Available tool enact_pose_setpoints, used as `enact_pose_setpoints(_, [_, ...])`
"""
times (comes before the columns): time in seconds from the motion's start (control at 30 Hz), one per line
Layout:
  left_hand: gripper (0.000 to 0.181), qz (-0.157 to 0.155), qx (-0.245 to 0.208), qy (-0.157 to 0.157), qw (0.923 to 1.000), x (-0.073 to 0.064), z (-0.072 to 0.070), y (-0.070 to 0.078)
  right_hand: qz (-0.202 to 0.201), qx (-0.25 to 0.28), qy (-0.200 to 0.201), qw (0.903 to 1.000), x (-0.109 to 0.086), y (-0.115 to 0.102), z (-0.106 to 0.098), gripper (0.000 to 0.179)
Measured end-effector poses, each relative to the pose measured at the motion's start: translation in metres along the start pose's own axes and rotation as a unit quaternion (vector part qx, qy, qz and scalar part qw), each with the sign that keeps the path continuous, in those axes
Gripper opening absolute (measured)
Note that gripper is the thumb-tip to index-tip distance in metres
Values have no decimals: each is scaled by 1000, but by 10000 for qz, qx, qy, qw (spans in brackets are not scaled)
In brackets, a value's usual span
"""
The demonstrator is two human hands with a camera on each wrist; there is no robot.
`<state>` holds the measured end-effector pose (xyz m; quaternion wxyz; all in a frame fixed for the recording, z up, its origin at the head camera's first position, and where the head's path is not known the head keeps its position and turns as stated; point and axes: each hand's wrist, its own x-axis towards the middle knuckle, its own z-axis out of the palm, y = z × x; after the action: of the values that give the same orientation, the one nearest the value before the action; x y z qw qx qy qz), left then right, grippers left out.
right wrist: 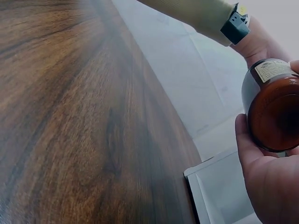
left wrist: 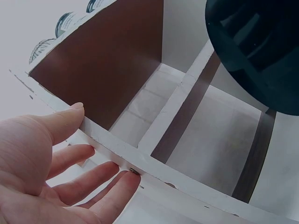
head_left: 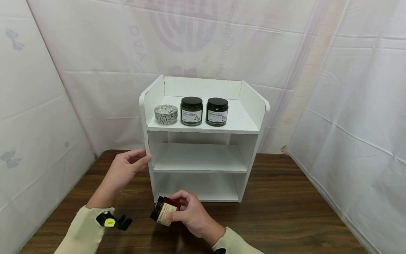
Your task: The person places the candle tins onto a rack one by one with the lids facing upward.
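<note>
My right hand [head_left: 193, 215] holds an amber glass candle jar [head_left: 168, 211] with a black lid and a cream label, tilted in front of the bottom shelf. From below, the right wrist view shows the jar's round amber base [right wrist: 278, 114] between thumb and fingers. My left hand [head_left: 125, 169] is at the left side panel of a white three-tier shelf [head_left: 203, 172]. In the left wrist view its thumb [left wrist: 67, 122] lies at the panel's front edge, and the other fingers, loosely extended, reach along the outer face.
On the shelf's top tier stand a round patterned tin [head_left: 166, 114] and two dark green candle jars, a middle one [head_left: 191, 112] and a right one [head_left: 217, 113]. The unit stands on a dark wooden table [head_left: 285, 204], with white sheeting [head_left: 111, 98] behind and at both sides.
</note>
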<state>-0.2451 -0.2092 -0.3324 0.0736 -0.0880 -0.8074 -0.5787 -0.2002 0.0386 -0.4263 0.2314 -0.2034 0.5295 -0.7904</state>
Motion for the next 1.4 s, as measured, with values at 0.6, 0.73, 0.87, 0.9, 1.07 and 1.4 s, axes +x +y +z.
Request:
enact_pose_setpoints(0.6, [64, -55, 51, -39, 10000, 0, -1, -2, -17, -67, 481, 9988, 1, -1, -2, 48])
enact_pose_setpoints(0.73, [64, -63, 23, -51, 10000, 0, -1, -2, -42, -40, 400, 9992, 2, 0, -4, 48])
enact_pose_setpoints(0.87, [64, -65, 19, -46, 10000, 0, 0, -1, -4, 63, 267, 9996, 1, -1, -5, 47])
enact_pose_setpoints(0.9, [65, -70, 23, -44, 10000, 0, 0, -1, 4, 80, 245, 9997, 1, -1, -5, 46])
enact_pose_setpoints(1.07, [66, -88, 54, -47, 9999, 0, -1, -1, -37, 153, 152, 9998, 1, -1, -5, 45])
enact_pose_setpoints(1.4, [64, -60, 34, -87, 9999, 2, -1, -2, 41, 286, 205, 9994, 0, -3, -2, 44])
